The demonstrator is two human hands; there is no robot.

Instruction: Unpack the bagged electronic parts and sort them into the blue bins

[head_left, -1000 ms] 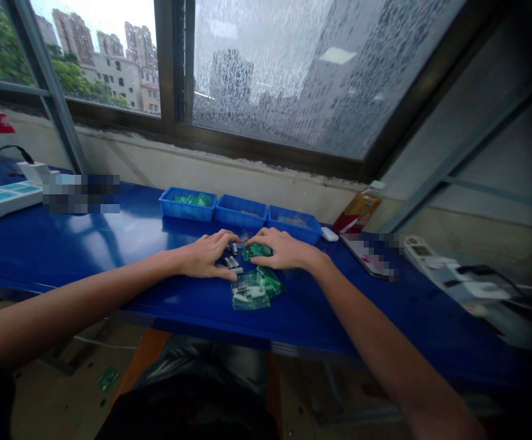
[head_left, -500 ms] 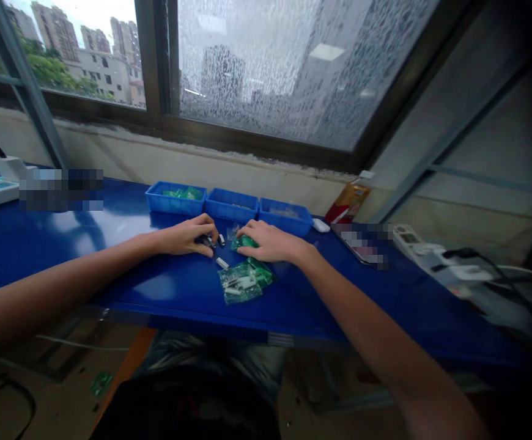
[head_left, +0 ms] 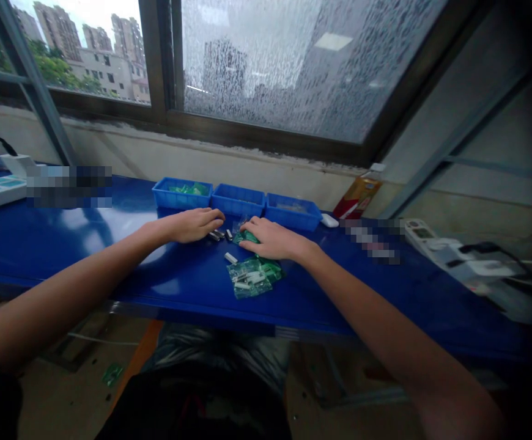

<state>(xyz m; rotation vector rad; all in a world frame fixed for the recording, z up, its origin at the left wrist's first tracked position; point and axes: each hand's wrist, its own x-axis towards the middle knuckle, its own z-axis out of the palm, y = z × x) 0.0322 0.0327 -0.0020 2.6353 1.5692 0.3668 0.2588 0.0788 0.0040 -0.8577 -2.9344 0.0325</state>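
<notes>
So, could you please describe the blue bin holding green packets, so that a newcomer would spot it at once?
At the back of the blue table, below the window, stands a row of three blue bins. Take the left bin. The green packets set it apart; no green shows in the other two.

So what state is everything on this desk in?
Left blue bin: holding green packets.
Right blue bin: contents unclear.
Clear packet: flat, white pieces inside.
Loose white piece: lying outside the packet.
Left hand: fingers bent, by small metallic pieces.
Right hand: on green packaging.
Window: wet.
</notes>
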